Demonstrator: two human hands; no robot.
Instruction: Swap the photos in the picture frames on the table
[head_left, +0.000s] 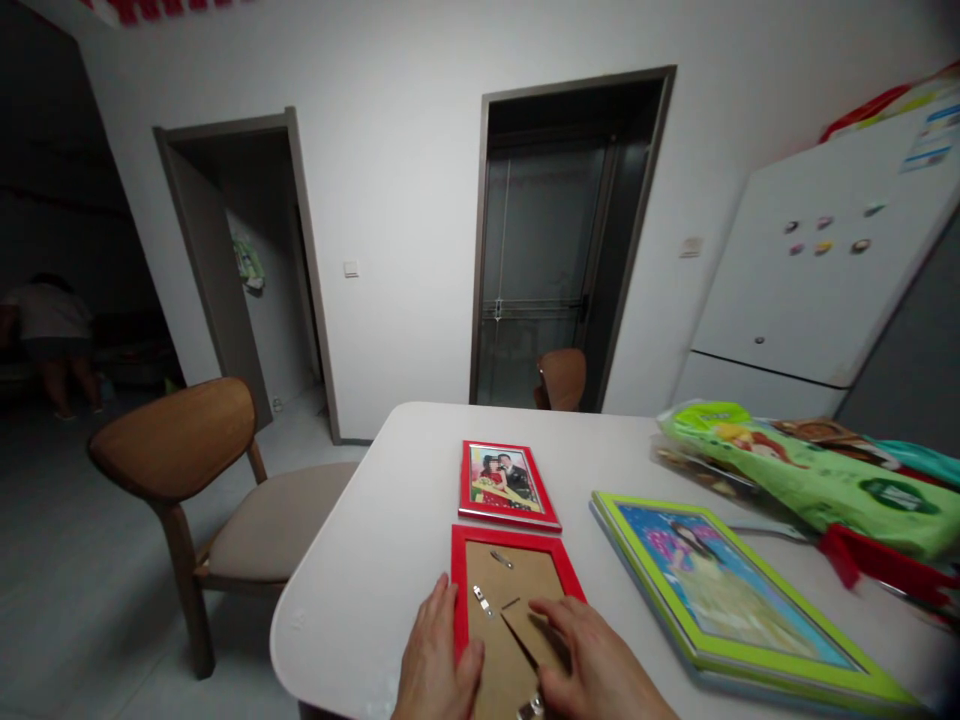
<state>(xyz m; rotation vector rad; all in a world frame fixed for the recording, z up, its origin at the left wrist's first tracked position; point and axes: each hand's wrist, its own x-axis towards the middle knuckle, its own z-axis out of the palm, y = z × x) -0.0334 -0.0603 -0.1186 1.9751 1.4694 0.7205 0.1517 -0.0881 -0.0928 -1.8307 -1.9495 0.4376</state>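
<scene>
A red picture frame [459, 560] lies face down on the white table, its brown backing board [484, 660] facing up. Small metal clips [483, 601] sit on the board, and a dark slanting slit shows along what looks like a stand flap. My left hand [439, 650] grips the frame's left edge, thumb on top and fingers along the outside. Over the right side, my right hand [589, 655] has its curled fingers and thumb at the board beside the slit. Just beyond stands another red picture frame [551, 524], lying face up with a photo of a couple.
Green picture frames [660, 600] lie stacked at the right. Behind them are a green plastic packet [847, 480] and a red-handled item [840, 555]. A wooden chair [180, 440] stands left of the table [360, 560]. A person [56, 325] bends over far left. A fridge [810, 260] is right.
</scene>
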